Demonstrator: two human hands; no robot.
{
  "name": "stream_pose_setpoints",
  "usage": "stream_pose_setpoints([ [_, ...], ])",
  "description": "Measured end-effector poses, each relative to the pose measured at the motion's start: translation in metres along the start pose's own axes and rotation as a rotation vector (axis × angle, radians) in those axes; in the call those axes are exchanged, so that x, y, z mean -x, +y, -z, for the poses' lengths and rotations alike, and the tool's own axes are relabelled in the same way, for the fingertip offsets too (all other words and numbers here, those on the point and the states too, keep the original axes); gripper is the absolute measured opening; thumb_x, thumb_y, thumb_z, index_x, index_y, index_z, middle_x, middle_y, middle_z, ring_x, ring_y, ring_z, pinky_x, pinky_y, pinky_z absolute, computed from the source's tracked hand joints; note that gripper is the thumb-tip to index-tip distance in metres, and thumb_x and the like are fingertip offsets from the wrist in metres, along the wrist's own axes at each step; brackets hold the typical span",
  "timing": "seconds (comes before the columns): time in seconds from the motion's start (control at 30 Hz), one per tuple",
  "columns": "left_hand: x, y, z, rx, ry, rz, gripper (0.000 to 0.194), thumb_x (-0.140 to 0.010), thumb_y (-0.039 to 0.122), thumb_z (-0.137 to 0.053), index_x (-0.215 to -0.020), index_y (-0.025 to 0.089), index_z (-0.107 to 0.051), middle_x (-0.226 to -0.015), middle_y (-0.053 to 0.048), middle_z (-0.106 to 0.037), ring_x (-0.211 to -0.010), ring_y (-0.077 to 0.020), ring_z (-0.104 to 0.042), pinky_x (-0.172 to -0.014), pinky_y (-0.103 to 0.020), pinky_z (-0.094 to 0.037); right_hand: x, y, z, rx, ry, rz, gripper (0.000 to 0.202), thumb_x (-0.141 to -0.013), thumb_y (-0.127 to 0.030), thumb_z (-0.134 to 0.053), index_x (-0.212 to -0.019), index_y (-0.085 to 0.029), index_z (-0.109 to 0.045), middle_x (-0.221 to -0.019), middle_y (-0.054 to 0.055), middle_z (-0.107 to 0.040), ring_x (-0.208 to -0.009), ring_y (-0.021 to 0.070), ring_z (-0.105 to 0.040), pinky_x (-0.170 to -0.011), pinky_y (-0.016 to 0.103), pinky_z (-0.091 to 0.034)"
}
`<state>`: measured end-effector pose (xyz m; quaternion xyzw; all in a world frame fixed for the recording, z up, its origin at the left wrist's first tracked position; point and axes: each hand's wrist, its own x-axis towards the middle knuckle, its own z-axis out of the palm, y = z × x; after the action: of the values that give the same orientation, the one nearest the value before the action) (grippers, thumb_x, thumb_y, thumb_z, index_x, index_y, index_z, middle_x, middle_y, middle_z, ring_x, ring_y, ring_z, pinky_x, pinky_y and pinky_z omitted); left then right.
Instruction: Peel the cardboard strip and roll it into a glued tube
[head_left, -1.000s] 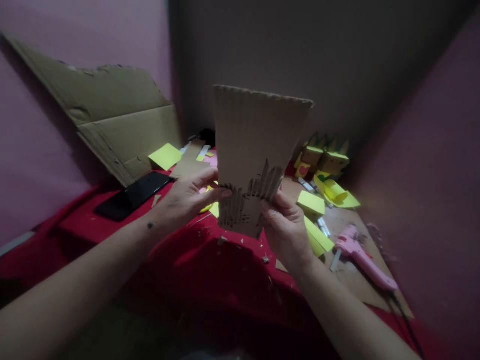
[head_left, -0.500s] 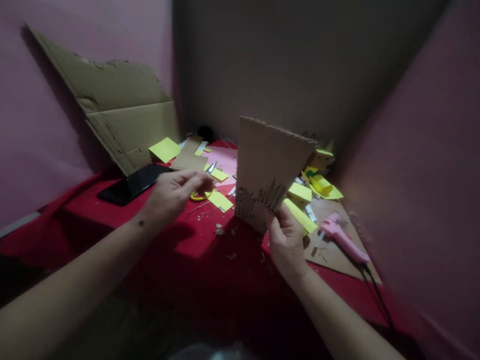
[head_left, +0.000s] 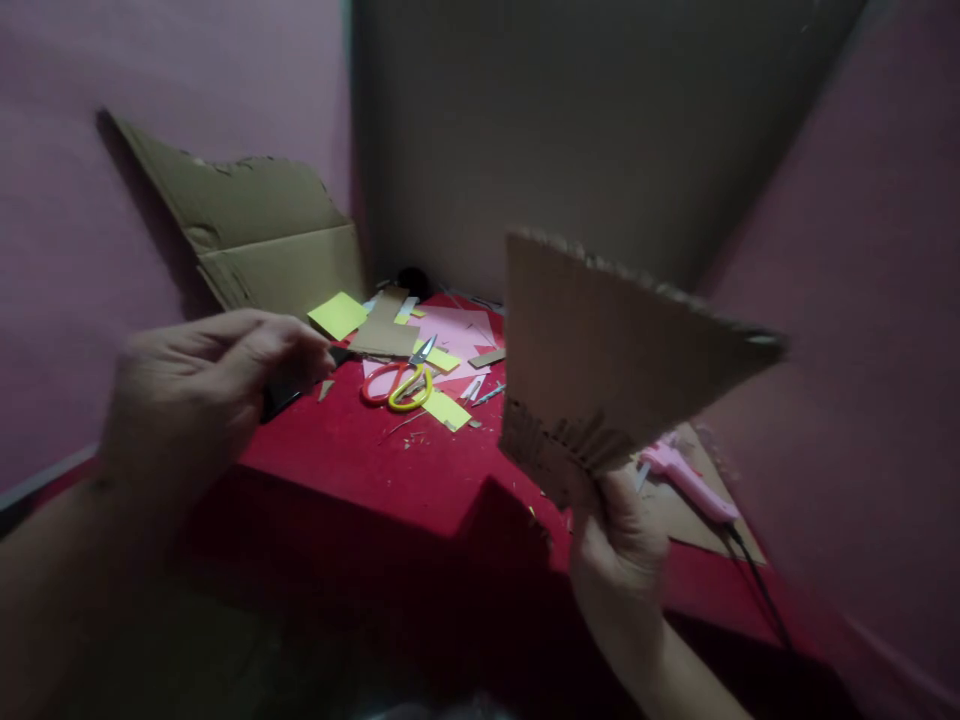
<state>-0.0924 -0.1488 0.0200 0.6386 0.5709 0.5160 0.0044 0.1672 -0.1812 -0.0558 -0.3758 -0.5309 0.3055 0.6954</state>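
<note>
My right hand [head_left: 619,540] grips a flat piece of cardboard [head_left: 600,350] by its lower edge, with the thumb on the near side. The piece stands upright and tilted above the red cloth, its top edge rough and dark marks along its lower part. On the left, my left hand [head_left: 217,385] is raised off the table, thumb and fingers pressed together; what they hold, if anything, I cannot make out. A small brown scrap [head_left: 325,390] shows just below its fingertips. Behind that hand lies a black tablet-like slab [head_left: 281,400], mostly hidden.
Scissors [head_left: 409,385] with red and yellow handles lie among yellow paper [head_left: 448,411], pink paper [head_left: 457,325] and cardboard offcuts [head_left: 386,335]. A pink glue gun [head_left: 694,482] with a black cord rests at right. A large cardboard sheet [head_left: 285,260] leans on the left wall.
My left hand has moved left and nearer, away from the scissors. My right hand has shifted right, bringing the cardboard closer and turning it so that it hides the yellow papers at right.
</note>
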Motion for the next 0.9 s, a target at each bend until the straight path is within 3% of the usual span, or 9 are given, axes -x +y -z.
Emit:
stream_pose_setpoints([
  [0.1,-0.006,-0.005,-0.026,0.236,-0.148,0.137,0.026,-0.088,0.037,-0.054,-0.077,0.019,-0.068,-0.07,0.002,-0.069,-0.064,-0.0129,-0.061,-0.061,-0.027,-0.051,0.0,0.0,0.013,-0.108,-0.082,-0.231,0.024,-0.085,-0.023,-0.063,-0.107,-0.03,-0.071,-0.113,0.001,-0.071,-0.11,0.0228,-0.062,-0.098,0.039,-0.048],
  [0.17,-0.01,-0.01,-0.047,0.444,-0.299,0.179,0.03,-0.091,0.04,-0.05,-0.086,0.018,-0.069,-0.077,-0.002,-0.071,-0.064,-0.0139,-0.063,-0.06,-0.028,-0.053,-0.005,0.0,0.006,-0.248,-0.139,-0.347,0.025,-0.086,-0.03,-0.062,-0.11,-0.027,-0.068,-0.116,0.004,-0.069,-0.107,0.0239,-0.063,-0.097,0.042,-0.048],
  [0.27,-0.011,-0.011,-0.075,0.743,-0.537,0.236,0.035,-0.092,0.045,-0.047,-0.093,0.018,-0.068,-0.087,-0.011,-0.073,-0.074,-0.0182,-0.067,-0.059,-0.028,-0.055,-0.029,0.011,-0.012,-0.374,-0.108,-0.441,0.022,-0.083,-0.033,-0.064,-0.101,-0.021,-0.068,-0.101,0.006,-0.074,-0.097,0.0242,-0.067,-0.087,0.041,-0.053],
  [0.4,-0.007,0.001,-0.1,0.77,-0.782,0.269,0.024,-0.086,0.038,-0.06,-0.093,0.018,-0.069,-0.085,-0.01,-0.073,-0.071,-0.019,-0.068,-0.063,-0.032,-0.056,-0.067,0.038,-0.029,-0.501,-0.114,-0.557,0.019,-0.071,-0.028,-0.071,-0.086,-0.019,-0.066,-0.082,0.004,-0.075,-0.087,0.0233,-0.07,-0.078,0.037,-0.056],
  [0.47,-0.007,0.004,-0.11,0.805,-0.823,0.342,0.021,-0.077,0.03,-0.069,-0.094,0.018,-0.071,-0.09,-0.009,-0.074,-0.078,-0.0208,-0.07,-0.075,-0.037,-0.057,-0.078,0.048,-0.033,-0.517,-0.145,-0.603,0.019,-0.068,-0.027,-0.074,-0.083,-0.018,-0.065,-0.076,0.004,-0.075,-0.082,0.0233,-0.07,-0.076,0.037,-0.056],
  [0.6,-0.013,-0.006,-0.13,0.905,-0.774,0.448,0.024,-0.07,0.022,-0.074,-0.094,0.021,-0.073,-0.094,-0.008,-0.076,-0.085,-0.0229,-0.07,-0.087,-0.04,-0.054,-0.09,0.058,-0.038,-0.543,-0.238,-0.696,0.025,-0.066,-0.03,-0.076,-0.085,-0.016,-0.067,-0.074,0.005,-0.075,-0.077,0.024,-0.071,-0.074,0.038,-0.056],
  [0.73,-0.025,-0.016,-0.143,0.915,-0.765,0.52,0.023,-0.068,0.023,-0.076,-0.091,0.021,-0.074,-0.089,-0.006,-0.077,-0.084,-0.0224,-0.07,-0.083,-0.037,-0.055,-0.1,0.064,-0.04,-0.54,-0.235,-0.757,0.032,-0.057,-0.024,-0.081,-0.085,-0.016,-0.068,-0.071,0.004,-0.075,-0.073,0.0237,-0.071,-0.074,0.038,-0.055],
  [0.9,-0.047,-0.012,-0.158,0.93,-0.775,0.674,0.018,-0.065,0.023,-0.075,-0.08,0.016,-0.073,-0.076,-0.007,-0.076,-0.07,-0.0206,-0.069,-0.068,-0.032,-0.055,-0.105,0.072,-0.038,-0.495,-0.183,-0.777,0.031,-0.055,-0.023,-0.081,-0.082,-0.015,-0.068,-0.069,0.003,-0.074,-0.061,0.0201,-0.068,-0.071,0.037,-0.055],
])
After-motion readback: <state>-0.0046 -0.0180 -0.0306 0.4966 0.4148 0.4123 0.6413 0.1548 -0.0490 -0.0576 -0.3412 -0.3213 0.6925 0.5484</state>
